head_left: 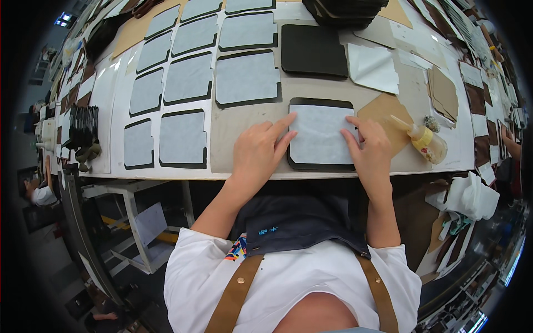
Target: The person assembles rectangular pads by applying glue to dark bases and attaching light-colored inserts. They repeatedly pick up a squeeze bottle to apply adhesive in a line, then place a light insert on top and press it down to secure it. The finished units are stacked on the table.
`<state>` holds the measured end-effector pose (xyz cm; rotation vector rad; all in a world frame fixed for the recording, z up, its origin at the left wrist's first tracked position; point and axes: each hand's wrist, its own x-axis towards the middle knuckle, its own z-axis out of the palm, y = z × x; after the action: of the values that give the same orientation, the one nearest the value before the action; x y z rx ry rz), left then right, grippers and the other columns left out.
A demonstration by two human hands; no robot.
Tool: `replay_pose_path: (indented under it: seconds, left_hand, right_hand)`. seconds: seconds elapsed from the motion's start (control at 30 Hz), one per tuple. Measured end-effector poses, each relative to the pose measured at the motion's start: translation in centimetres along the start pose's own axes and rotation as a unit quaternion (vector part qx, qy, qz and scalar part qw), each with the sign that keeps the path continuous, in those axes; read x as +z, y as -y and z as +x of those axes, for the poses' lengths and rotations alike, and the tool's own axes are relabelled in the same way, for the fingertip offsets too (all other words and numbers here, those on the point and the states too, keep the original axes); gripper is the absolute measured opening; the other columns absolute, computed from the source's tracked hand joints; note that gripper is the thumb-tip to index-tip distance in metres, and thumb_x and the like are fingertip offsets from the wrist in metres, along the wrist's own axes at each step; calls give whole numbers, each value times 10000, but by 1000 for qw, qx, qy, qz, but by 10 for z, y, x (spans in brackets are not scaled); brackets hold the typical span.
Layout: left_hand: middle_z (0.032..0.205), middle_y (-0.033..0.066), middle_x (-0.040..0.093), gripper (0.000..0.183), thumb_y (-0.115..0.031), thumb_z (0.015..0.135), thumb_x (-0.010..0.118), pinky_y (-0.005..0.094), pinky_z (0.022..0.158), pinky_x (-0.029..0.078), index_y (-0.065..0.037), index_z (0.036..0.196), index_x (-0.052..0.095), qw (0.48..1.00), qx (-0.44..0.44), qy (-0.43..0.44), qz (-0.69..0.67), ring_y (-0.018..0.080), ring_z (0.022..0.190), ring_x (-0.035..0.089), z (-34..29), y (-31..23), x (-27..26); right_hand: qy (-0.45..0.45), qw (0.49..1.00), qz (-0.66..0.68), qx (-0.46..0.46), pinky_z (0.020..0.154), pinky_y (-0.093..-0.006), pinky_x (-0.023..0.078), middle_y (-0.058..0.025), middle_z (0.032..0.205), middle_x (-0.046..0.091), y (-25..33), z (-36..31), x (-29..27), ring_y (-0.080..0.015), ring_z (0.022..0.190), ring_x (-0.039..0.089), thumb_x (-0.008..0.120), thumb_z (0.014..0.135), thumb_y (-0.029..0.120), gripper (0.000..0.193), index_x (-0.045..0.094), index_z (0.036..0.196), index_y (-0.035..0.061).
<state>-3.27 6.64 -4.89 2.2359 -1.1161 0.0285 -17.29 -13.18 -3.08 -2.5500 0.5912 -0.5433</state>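
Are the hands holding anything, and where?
I can't tell if it's gripped: the left hand and right hand touch the pale sheet near its left and right edges.

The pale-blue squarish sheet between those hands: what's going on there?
A person's bare left hand and right hand have fingers at opposite sides of the pale-blue squarish sheet, which lies on a black panel. Similar pale-blue, black-edged pieces lie in rows leftward; a translucent, yellow-collared bottle is to the right.
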Motion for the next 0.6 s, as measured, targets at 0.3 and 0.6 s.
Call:
replay_pose_path:
  seconds: [0.3, 0.6]
  left_hand:
    - [1058, 98, 670, 320, -200, 890, 746, 417, 841, 484, -60, 1176, 717, 998, 34, -58, 2, 277, 994, 620, 11, -5, -2]
    - [1407, 51, 620, 333, -163, 879, 742, 453, 1094, 335, -92, 1204, 719, 992, 121, 1, 48, 267, 1294, 540, 9, -5, 7]
  right_hand:
    - [-36, 991, 16, -125, 958, -446, 469, -138, 1198, 659, 7, 6, 0, -331, 1101, 619, 714, 865, 22, 296, 676, 1157, -9]
    - [43, 980, 50, -185, 1129, -475, 436, -140, 1305, 659, 1, 10, 11, -332, 1279, 595, 649, 883, -43, 314, 664, 1196, -27]
